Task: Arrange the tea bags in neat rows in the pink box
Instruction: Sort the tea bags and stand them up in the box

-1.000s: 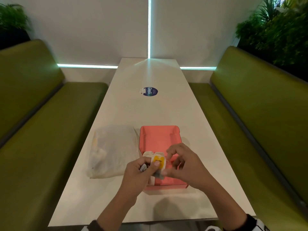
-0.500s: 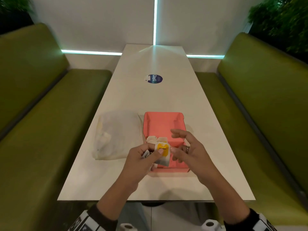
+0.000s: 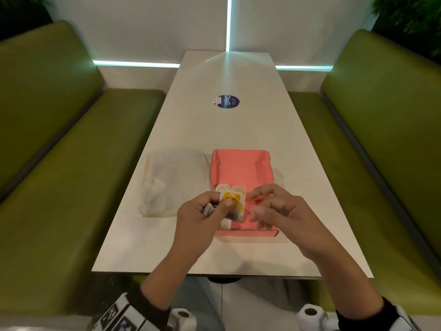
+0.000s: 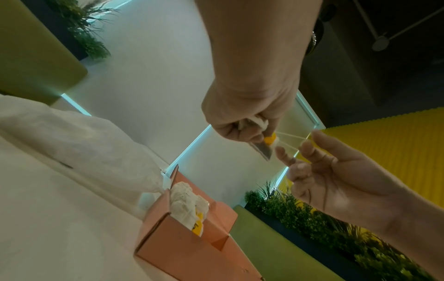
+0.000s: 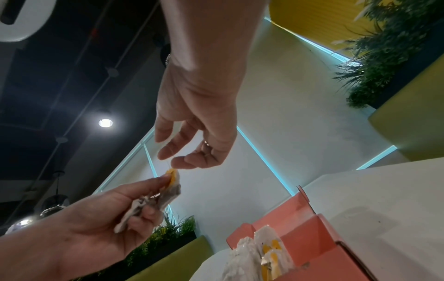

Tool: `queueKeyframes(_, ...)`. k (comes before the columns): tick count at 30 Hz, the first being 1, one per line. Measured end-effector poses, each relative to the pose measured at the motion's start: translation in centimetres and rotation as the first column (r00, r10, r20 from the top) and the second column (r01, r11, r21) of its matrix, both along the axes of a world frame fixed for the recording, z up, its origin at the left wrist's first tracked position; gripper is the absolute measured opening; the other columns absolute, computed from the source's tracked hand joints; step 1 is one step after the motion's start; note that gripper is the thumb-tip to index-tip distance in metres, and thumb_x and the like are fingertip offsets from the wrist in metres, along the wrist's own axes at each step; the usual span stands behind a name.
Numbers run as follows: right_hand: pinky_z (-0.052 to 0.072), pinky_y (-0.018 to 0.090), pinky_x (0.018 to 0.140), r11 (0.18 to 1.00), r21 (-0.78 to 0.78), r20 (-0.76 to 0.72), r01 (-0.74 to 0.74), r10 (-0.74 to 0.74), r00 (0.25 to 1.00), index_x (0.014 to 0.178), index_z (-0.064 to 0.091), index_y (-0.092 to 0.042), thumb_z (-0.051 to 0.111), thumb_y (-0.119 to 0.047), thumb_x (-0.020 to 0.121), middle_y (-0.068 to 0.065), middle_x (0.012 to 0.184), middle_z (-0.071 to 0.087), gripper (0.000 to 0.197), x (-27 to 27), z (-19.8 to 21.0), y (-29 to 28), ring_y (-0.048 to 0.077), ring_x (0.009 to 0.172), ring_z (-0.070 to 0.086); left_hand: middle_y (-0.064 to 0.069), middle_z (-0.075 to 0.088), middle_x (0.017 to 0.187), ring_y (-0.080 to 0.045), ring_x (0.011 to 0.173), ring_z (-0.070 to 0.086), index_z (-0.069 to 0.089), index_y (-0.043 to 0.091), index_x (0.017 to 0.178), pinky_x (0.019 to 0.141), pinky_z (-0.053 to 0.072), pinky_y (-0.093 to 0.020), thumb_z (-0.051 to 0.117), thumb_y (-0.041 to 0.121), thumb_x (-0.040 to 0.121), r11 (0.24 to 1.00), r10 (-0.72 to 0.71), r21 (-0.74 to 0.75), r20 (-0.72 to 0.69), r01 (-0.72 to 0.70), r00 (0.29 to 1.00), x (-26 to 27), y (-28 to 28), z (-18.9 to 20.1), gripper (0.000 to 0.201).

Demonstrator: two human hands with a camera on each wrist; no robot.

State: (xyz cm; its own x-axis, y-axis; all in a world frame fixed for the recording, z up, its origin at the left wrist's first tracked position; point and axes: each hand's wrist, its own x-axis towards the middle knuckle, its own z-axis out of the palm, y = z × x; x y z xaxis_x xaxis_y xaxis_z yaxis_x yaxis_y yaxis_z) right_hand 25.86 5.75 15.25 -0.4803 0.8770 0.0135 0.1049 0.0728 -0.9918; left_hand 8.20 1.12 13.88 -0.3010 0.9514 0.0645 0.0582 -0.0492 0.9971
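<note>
The pink box (image 3: 241, 168) lies open on the white table (image 3: 214, 130), with a few white tea bags (image 3: 224, 188) bunched at its near left end. They show again in the box (image 4: 182, 245) as crumpled tea bags (image 4: 187, 201) and in the right wrist view as tea bags (image 5: 261, 252). My left hand (image 3: 222, 206) grips a small bundle of tea bags above the box's near half, with a yellow-tagged tea bag (image 3: 235, 203) on top under the thumb. My right hand (image 3: 255, 205) pinches that bag's thin string (image 4: 290, 137), stretched taut between the hands.
A crumpled translucent plastic bag (image 3: 171, 182) lies just left of the box. A round blue sticker (image 3: 228, 101) sits further up the table. Green benches (image 3: 59, 187) flank both long sides, and the table's near edge is close below my wrists.
My right hand has left the tea bag and now pinches its string, drawn slightly to the right. The left hand keeps its bundle. The head view has tilted down.
</note>
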Motion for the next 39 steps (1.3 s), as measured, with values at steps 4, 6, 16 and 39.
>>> queueKeyframes(4, 0.044, 0.014, 0.067, 0.979, 0.192, 0.328, 0.070, -0.131, 0.936, 0.067, 0.075, -0.005, 0.071, -0.013, 0.079, -0.015, 0.093, 0.061, 0.015, -1.2, -0.2, -0.1, 0.004, 0.072, 0.058, 0.021, 0.066, 0.063, 0.004, 0.059, 0.055, 0.070, 0.030, 0.078, 0.062, 0.045, -0.010, 0.068, 0.026, 0.075, 0.987, 0.038, 0.158, -0.106, -0.021, 0.994, 0.7, -0.2, -0.3, 0.005)
queueKeyframes(6, 0.039, 0.008, 0.063, 0.948, 0.317, 0.428, 0.025, -0.167, 0.888, 0.071, 0.075, -0.005, 0.073, -0.017, 0.077, -0.020, 0.090, 0.058, 0.013, -1.9, -0.3, -0.3, 0.004, 0.073, 0.057, 0.026, 0.067, 0.074, 0.005, 0.070, 0.061, 0.071, 0.033, 0.080, 0.066, 0.046, -0.008, 0.070, 0.026, 0.075, 0.971, 0.034, 0.238, -0.172, 0.008, 0.984, 1.0, -0.2, -0.7, 0.009)
queueKeyframes(16, 0.039, 0.000, 0.069, 0.870, 0.478, 0.389, 0.118, -0.330, 0.860, 0.092, 0.076, -0.012, 0.074, -0.002, 0.072, -0.007, 0.092, 0.071, 0.022, -3.0, -0.2, -0.8, -0.003, 0.065, 0.054, 0.022, 0.068, 0.094, -0.003, 0.089, 0.066, 0.069, 0.025, 0.094, 0.079, 0.047, -0.011, 0.067, 0.024, 0.079, 0.901, 0.063, 0.434, -0.173, 0.019, 0.983, 1.9, -0.1, -2.1, 0.015)
queueKeyframes(39, 0.049, 0.015, 0.058, 0.997, -0.060, 0.154, 0.056, -0.046, 0.987, 0.081, 0.066, -0.012, 0.074, -0.007, 0.076, 0.003, 0.069, 0.064, 0.011, -2.1, 1.0, 0.4, 0.007, 0.058, 0.057, 0.008, 0.062, 0.059, -0.004, 0.053, 0.052, 0.068, 0.017, 0.079, 0.048, 0.043, -0.016, 0.065, 0.035, 0.072, 0.997, 0.037, 0.061, 0.121, -0.044, 0.992, 1.6, 1.0, -1.6, 0.019)
